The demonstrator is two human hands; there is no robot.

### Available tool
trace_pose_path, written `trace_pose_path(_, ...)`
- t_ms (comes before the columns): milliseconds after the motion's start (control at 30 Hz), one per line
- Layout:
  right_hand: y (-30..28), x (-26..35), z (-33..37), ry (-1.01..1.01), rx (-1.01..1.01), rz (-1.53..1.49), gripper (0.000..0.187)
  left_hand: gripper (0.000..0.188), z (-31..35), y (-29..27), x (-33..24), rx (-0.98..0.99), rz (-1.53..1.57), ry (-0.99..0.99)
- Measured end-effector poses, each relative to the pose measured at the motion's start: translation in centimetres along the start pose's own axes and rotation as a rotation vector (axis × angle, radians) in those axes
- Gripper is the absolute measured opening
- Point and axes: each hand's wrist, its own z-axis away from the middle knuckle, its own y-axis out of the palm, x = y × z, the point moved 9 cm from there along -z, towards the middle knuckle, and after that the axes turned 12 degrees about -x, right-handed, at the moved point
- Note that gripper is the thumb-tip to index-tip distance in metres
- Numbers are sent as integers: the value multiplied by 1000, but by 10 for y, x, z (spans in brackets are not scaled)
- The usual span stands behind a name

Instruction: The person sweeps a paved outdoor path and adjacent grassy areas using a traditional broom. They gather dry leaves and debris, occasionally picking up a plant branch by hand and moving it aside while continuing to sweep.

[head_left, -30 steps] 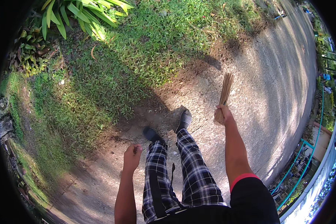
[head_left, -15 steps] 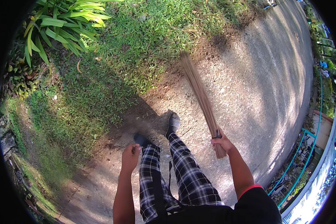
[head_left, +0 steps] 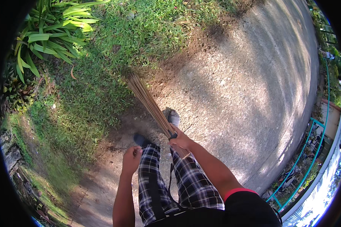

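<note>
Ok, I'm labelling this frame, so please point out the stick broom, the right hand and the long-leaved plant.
Stick broom (head_left: 150, 104): head view, midway along its bundled sticks.
Right hand (head_left: 182, 140): head view, the middle of the hand.
Long-leaved plant (head_left: 53, 33): head view, leaves near the clump's middle.

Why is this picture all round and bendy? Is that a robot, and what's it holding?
No robot here, just a person with two bare hands. They wear a camera on their head that looks down, so you see their own arms, checked trousers and dark shoes. Its very wide lens makes straight things look curved near the rim.

The right hand grips a broom, a bundle of thin brown sticks. The left hand is curled, and I can't tell whether anything is inside it.

Under the person is rough grey pavement. Beside it are brown soil and green grass, with a long-leafed plant at the upper left.
</note>
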Motion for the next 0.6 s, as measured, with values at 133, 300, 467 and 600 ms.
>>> trace_pose_path(133, -138, -58, 36, -194, -78, -90, 90, 20, -4, -6, 6, 9, 67, -48)
trace_pose_path(300, -264, -101, 70, 255, -731, -343, 35, 19, 4, -14, 25, -14, 31, -40)
trace_pose_path(467, -86, -34, 25, 340, -606, -339, 12, 20, 17, -17, 39, -44, 54, -6)
trace_pose_path(600, 105, -37, 23, 179, -114, -173, 79, 21, 29, -28, 46, -46, 6, -47)
